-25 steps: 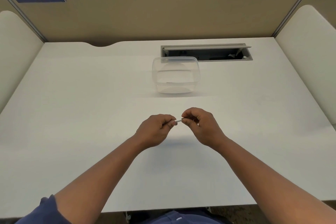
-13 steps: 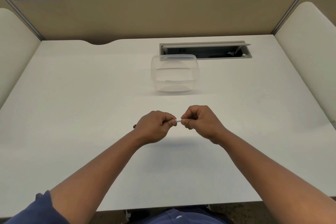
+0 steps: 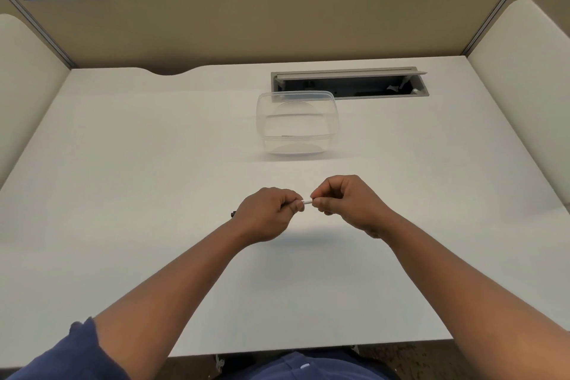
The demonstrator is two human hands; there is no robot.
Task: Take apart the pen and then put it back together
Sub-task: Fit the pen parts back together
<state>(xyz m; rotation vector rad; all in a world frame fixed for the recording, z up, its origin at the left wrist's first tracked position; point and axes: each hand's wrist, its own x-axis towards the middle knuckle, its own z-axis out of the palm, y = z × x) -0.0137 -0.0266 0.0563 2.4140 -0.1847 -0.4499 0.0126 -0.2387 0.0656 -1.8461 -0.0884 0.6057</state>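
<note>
From the head view, both fists are bunched together just above the white desk [image 3: 123,194], and over the last second almost nothing has shifted: the hands sit in the same spot, knuckles close, with the same sliver of white showing between them. That steadiness reads to me as a twist or pull under way at a joint rather than a part coming free, so the take-apart stage looks early, with no loose piece lying on the desk. The left hand [image 3: 266,213] has its fingers curled tight round the pen [image 3: 307,202], swallowing most of the barrel; a small dark tip pokes out past the heel of that hand on the left. The right hand [image 3: 345,201] pinches the other end between thumb and curled fingers. Only a short white stretch of the pen is visible, level and running left to right between the two grips; cap, clip or seam I cannot make out. Beyond the hands stands a clear plastic container [image 3: 296,126], well apart from the pen, in front of an open cable hatch [image 3: 348,83].
</note>
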